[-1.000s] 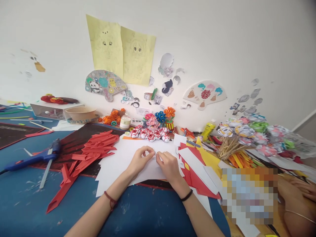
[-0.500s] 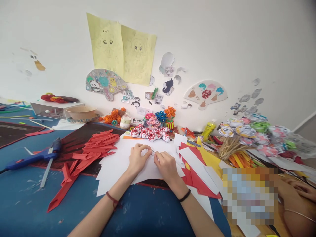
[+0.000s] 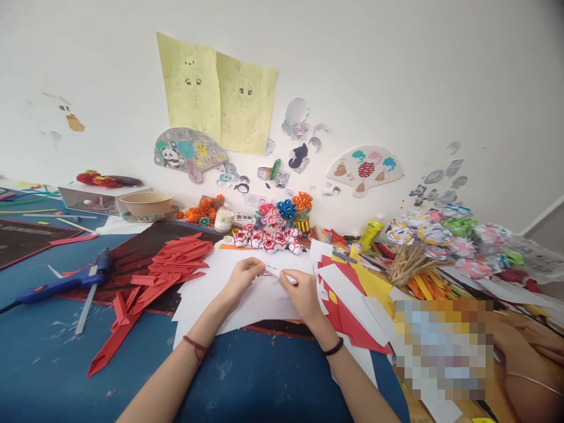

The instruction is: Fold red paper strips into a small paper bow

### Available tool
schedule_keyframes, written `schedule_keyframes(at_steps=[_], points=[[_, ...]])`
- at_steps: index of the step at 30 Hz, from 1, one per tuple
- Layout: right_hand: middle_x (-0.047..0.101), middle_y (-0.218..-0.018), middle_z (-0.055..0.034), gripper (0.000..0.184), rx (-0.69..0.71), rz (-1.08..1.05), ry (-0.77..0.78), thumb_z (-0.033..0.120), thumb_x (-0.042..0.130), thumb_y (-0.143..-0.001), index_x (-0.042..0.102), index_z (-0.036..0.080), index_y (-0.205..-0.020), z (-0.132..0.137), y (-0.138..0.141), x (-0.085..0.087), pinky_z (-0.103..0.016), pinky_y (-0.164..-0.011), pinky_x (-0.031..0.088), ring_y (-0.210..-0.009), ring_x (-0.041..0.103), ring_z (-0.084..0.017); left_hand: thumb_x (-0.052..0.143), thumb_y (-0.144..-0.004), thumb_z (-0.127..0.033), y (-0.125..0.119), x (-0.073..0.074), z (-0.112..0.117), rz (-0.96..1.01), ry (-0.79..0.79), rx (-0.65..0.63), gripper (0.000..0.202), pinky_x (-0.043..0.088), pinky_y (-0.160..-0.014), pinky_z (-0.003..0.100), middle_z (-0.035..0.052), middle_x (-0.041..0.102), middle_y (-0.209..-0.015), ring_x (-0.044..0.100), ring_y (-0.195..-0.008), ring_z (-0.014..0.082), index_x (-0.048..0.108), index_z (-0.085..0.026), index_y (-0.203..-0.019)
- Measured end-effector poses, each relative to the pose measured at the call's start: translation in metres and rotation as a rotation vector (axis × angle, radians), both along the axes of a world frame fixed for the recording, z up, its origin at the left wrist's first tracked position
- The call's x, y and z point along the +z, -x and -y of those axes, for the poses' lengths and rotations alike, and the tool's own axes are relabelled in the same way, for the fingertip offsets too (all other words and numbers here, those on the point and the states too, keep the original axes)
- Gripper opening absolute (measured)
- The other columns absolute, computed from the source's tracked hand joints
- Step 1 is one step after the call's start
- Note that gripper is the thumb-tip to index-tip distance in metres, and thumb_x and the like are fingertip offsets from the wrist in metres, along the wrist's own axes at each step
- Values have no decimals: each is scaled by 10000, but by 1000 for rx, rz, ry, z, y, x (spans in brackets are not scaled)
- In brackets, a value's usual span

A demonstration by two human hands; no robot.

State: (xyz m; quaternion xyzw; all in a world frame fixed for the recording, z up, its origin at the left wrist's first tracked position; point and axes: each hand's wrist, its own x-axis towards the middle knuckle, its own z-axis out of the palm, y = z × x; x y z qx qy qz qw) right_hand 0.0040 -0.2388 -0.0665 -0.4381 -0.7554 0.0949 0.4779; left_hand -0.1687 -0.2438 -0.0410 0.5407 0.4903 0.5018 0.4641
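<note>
Between my two hands a small white folded paper strip with dark edges is stretched. My left hand pinches its left end with thumb and forefinger. Its right end is in the closed fingers of my right hand. Both hands are just above white paper sheets spread on the table. Right behind them is a cluster of red-and-white folded paper flowers. A pile of folded red paper strips lies to the left of the sheets.
A blue glue gun lies at the left, near a beige bowl. Red paper sheets and a yellow bottle are on the right. Paper flowers on sticks stand farther right. Another person's arm rests at the right edge.
My hands have drawn a little apart, and more of the white paper strip shows between them. The view has shifted slightly.
</note>
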Motion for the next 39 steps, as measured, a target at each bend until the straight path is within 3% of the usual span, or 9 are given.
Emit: schedule_keyframes(at_steps=[6, 11, 15, 18, 23, 25, 30, 34, 39], points=[[327, -428, 72, 330, 262, -613, 600, 393, 628, -769, 509, 181, -545, -7, -9, 5, -231, -411, 215, -404, 286, -78, 592, -700, -469, 15, -4, -10, -45, 27, 17, 332, 218, -439, 193, -18, 520, -610, 335, -459, 61, 576, -138, -703], [302, -484, 90, 373, 371, -961, 699, 399, 709, -696, 406, 213, -581, -10, -17, 11, -236, -415, 250, -427, 274, -71, 585, -701, -509, 27, -10, -13, -151, -29, 3, 364, 303, -477, 224, 27, 611, -668, 426, -485, 98, 620, -148, -731], [354, -497, 72, 378, 411, -879, 739, 413, 698, -724, 405, 211, -598, -8, -16, 13, -248, -434, 274, -447, 316, -81, 656, -683, -416, 23, -13, -12, -314, -165, 40, 211, 387, -715, 317, 62, 697, -840, 526, -803, 218, 690, -210, -717], [380, -485, 64, 373, 421, -798, 736, 418, 669, -757, 420, 201, -584, -6, -15, 12, -247, -434, 246, -443, 327, -80, 580, -790, -349, 17, -13, -5, -648, -383, 103, 177, 343, -809, 371, 67, 706, -943, 489, -952, 271, 717, -239, -761], [403, -483, 60, 353, 431, -751, 743, 415, 644, -774, 460, 186, -578, -6, -14, 10, -244, -440, 223, -437, 344, -78, 431, -899, -294, 13, -12, 3, -1050, -445, -6, 318, 341, -704, 328, 98, 681, -733, 557, -722, 227, 695, -197, -752], [399, -484, 63, 355, 431, -750, 750, 415, 642, -773, 456, 188, -574, -6, -15, 10, -244, -441, 220, -430, 340, -77, 380, -926, -298, 12, -12, 5, -1153, -433, 43, 353, 324, -658, 321, 100, 652, -656, 559, -662, 230, 676, -185, -771], [413, -479, 55, 379, 423, -709, 729, 410, 617, -797, 446, 185, -545, -7, -15, 10, -245, -447, 231, -433, 356, -78, 389, -930, -324, 8, -14, 9, -1194, -423, 213, 332, 292, -618, 315, 99, 638, -644, 549, -654, 243, 666, -189, -807], [425, -460, 49, 377, 396, -680, 733, 407, 616, -800, 454, 181, -546, -8, -14, 7, -243, -437, 222, -431, 374, -82, 508, -877, -310, 9, -14, 11, -1160, -519, 181, 316, 295, -703, 362, 101, 651, -659, 503, -812, 268, 682, -201, -637], [421, -424, 46, 419, 351, -661, 758, 424, 622, -795, 425, 183, -513, -11, -13, 5, -246, -414, 179, -404, 381, -81, 614, -820, -331, 13, -13, 8, -1081, -504, 141, 211, 308, -741, 364, 58, 658, -1015, 475, -961, 260, 738, -250, -671]])
